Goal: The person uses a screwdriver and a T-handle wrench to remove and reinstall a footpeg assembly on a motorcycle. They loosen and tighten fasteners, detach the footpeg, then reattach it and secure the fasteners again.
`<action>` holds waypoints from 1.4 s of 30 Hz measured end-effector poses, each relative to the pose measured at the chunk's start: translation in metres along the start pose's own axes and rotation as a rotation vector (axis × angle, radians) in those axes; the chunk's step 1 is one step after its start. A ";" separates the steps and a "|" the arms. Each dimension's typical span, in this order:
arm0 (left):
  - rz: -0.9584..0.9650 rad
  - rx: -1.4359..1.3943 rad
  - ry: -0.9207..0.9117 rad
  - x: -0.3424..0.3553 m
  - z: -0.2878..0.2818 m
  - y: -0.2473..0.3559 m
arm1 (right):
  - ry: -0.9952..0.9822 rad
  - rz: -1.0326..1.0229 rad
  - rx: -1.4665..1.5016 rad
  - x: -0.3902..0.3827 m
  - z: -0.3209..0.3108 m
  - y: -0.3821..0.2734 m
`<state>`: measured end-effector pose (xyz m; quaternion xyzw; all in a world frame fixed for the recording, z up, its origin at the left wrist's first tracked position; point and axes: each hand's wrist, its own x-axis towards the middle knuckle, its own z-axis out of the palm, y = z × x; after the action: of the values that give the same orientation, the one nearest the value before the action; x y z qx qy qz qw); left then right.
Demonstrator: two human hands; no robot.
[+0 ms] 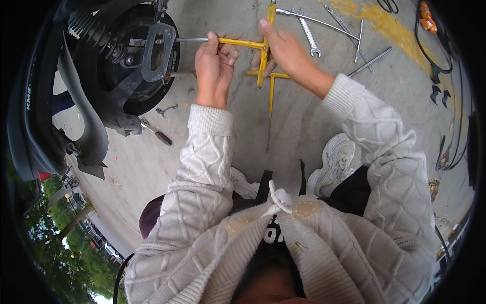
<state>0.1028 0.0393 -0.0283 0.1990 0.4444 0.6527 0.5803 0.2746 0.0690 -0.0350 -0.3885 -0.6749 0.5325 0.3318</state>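
While a person in a cream cable-knit sweater crouches on a concrete floor, both bare hands grip a yellow cross-shaped wrench (pixel 260 55) held out in front of the chest. Left hand (pixel 215 63) is closed in a fist around the arm of the wrench that runs sideways, and from that fist a bare steel shaft (pixel 190 39) continues leftward to the dark wheel hub (pixel 134 55) of a scooter, where its tip meets a grey metal bracket (pixel 158 50). Right hand (pixel 281 50) is wrapped around the crossing point, thumb resting on the upright yellow arm. So the working axis lies horizontal, pointing left from the hands toward the hub, and the left hand is the nearer of the two. Loose spanners (pixel 310 36) and steel rods (pixel 372 61) lie on the floor beyond the right hand, and a dark-handled screwdriver (pixel 157 133) lies below the hub.
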 end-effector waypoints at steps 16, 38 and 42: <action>-0.014 0.035 0.008 0.000 0.002 0.001 | 0.005 -0.934 -1.057 0.019 -0.014 -0.009; 1.330 1.459 -0.362 -0.013 0.006 -0.031 | 0.007 -0.757 -0.806 0.025 0.000 0.016; 1.249 1.496 -0.437 -0.014 0.013 -0.019 | 0.109 -0.912 -0.580 0.025 -0.001 0.008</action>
<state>0.1279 0.0299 -0.0333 0.8269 0.4403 0.3422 -0.0724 0.2648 0.0923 -0.0413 -0.1588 -0.8760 0.1055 0.4429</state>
